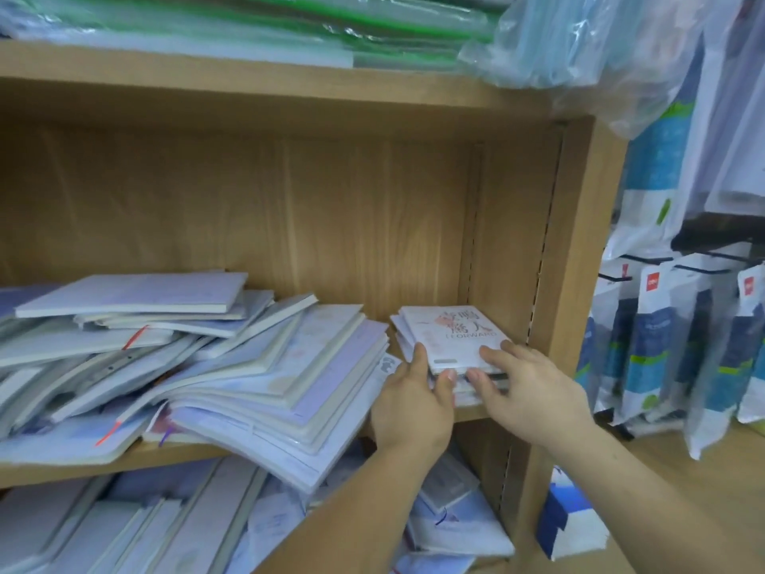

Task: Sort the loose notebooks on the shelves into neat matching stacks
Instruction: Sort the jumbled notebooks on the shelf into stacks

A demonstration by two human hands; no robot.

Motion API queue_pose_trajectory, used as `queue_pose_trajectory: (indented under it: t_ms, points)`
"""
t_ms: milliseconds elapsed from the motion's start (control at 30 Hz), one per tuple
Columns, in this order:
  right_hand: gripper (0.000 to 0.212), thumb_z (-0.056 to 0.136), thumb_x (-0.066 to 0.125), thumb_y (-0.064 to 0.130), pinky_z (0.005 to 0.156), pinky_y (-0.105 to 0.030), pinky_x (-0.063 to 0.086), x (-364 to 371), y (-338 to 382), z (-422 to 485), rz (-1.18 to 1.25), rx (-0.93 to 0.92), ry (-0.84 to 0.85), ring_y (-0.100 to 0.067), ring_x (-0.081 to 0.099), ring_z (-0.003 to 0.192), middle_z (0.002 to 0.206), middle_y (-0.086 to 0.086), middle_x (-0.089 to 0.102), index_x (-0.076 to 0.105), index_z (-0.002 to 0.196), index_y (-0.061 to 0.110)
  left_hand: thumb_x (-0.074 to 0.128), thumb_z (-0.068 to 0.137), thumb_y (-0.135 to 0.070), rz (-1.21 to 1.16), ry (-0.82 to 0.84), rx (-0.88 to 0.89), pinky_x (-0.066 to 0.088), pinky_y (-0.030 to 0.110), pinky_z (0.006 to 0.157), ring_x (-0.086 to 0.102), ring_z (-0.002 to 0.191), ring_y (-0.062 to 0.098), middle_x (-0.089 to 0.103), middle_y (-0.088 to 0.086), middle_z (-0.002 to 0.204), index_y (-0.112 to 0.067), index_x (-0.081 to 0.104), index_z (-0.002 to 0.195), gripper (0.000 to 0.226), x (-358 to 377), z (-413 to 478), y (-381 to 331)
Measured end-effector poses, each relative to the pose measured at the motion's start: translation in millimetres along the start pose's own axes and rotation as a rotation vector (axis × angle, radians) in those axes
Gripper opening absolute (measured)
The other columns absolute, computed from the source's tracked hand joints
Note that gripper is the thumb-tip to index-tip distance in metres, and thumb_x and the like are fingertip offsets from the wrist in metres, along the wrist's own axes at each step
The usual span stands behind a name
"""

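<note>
A small stack of white notebooks (451, 331) with red lettering and the word FORWARD on top sits at the right end of the middle shelf (186, 455). My left hand (414, 401) grips the stack's near left corner, thumb on the front edge. My right hand (525, 387) holds the near right corner, fingers on the cover and thumb against the edge. A messy heap of pale blue and white notebooks (232, 358) sprawls over the left and middle of the same shelf, some overhanging its front.
More loose notebooks (165, 528) lie jumbled on the shelf below. The wooden side panel (575, 250) stands right beside the stack. Plastic-wrapped green folders (289, 22) fill the top shelf. Packaged goods (670, 337) hang on a rack to the right.
</note>
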State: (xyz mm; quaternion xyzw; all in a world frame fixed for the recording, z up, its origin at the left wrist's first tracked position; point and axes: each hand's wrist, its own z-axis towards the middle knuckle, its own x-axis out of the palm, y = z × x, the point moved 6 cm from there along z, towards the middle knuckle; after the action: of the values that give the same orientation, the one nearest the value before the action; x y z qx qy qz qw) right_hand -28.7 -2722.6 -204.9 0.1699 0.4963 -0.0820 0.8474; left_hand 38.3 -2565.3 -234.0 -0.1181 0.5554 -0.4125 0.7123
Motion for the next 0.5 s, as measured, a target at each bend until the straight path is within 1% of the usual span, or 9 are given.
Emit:
queue_pose_trajectory:
  t_ms: [67,133,167,233,267,300,367,433,500]
  points:
    - [0.057,0.090,0.039,0.073,0.089,-0.036,0.048,-16.2,10.5,1.5,-0.127,0.029,0.132,-0.014,0.048,0.130,0.136,0.010,0.055,0.057,0.133,0.042,0.041,0.093,-0.062,-0.107,0.114,-0.090,0.052,0.044,0.096,0.058,0.117,0.023,0.059,-0.004,0.132,-0.039,0.041,0.141,0.053,-2.8,-6.7,-1.9]
    - [0.051,0.089,0.040,0.070,0.075,-0.032,0.046,-36.9,31.1,1.0,-0.269,-0.014,0.118,-0.016,0.057,0.112,0.117,0.009,0.062,0.064,0.120,0.038,0.046,0.084,-0.060,-0.219,0.206,-0.079,0.052,0.046,0.099,0.058,0.121,0.023,0.059,-0.007,0.132,-0.043,0.046,0.131,0.050,-21.3,-22.3,-12.8]
    - [0.046,0.091,0.043,0.066,0.074,-0.031,0.047,-48.4,45.3,0.5,-0.296,-0.054,0.066,-0.016,0.060,0.109,0.114,0.009,0.065,0.065,0.119,0.038,0.050,0.086,-0.052,-0.291,0.245,-0.038,0.053,0.044,0.099,0.059,0.122,0.022,0.059,-0.007,0.132,-0.042,0.049,0.131,0.046,-38.1,-31.1,-21.2]
    - [0.041,0.095,0.048,0.059,0.082,-0.031,0.052,-63.9,76.9,-1.0,-0.137,-0.132,0.001,-0.015,0.062,0.113,0.123,0.011,0.068,0.063,0.128,0.040,0.056,0.093,-0.030,-0.440,0.277,0.088,0.057,0.039,0.092,0.065,0.111,0.018,0.066,-0.003,0.122,-0.037,0.059,0.123,0.030,-80.8,-44.4,-32.2]
    - [0.040,0.095,0.052,0.057,0.086,-0.032,0.054,-67.3,95.0,-0.9,0.016,-0.165,-0.002,-0.013,0.063,0.115,0.125,0.012,0.069,0.064,0.129,0.038,0.057,0.094,-0.023,-0.473,0.242,0.141,0.057,0.037,0.090,0.066,0.105,0.015,0.069,-0.003,0.114,-0.034,0.064,0.115,0.024,-106.3,-47.9,-29.9]
    - [0.038,0.094,0.056,0.053,0.089,-0.033,0.054,-68.1,114.4,-0.6,0.175,-0.199,0.009,-0.011,0.064,0.115,0.122,0.012,0.071,0.067,0.126,0.036,0.059,0.093,-0.020,-0.462,0.189,0.185,0.056,0.035,0.093,0.066,0.103,0.009,0.071,-0.007,0.109,-0.032,0.068,0.110,0.022,-135.7,-51.3,-23.0]
    - [0.035,0.091,0.061,0.049,0.092,-0.033,0.054,-65.8,155.7,1.7,0.408,-0.256,0.045,-0.007,0.067,0.108,0.111,0.013,0.074,0.072,0.119,0.031,0.062,0.093,-0.020,-0.342,0.074,0.248,0.051,0.027,0.099,0.062,0.106,-0.002,0.070,-0.017,0.105,-0.028,0.073,0.110,0.022,-187.9,-50.6,3.7]
    - [0.034,0.088,0.064,0.049,0.091,-0.032,0.055,-60.6,197.7,5.1,0.542,-0.305,0.058,-0.003,0.068,0.097,0.102,0.015,0.074,0.073,0.115,0.030,0.062,0.091,-0.027,-0.129,-0.062,0.313,0.049,0.026,0.099,0.061,0.107,-0.001,0.069,-0.016,0.109,-0.023,0.075,0.110,0.023,-241.0,-49.0,37.0]
    - [0.038,0.086,0.065,0.053,0.088,-0.032,0.056,-55.7,235.0,11.4,0.612,-0.347,0.051,-0.001,0.068,0.091,0.097,0.015,0.074,0.074,0.114,0.029,0.060,0.088,-0.030,0.030,-0.184,0.349,0.049,0.026,0.098,0.063,0.111,0.004,0.071,-0.007,0.115,-0.021,0.078,0.105,0.026,-293.3,-43.6,69.9]
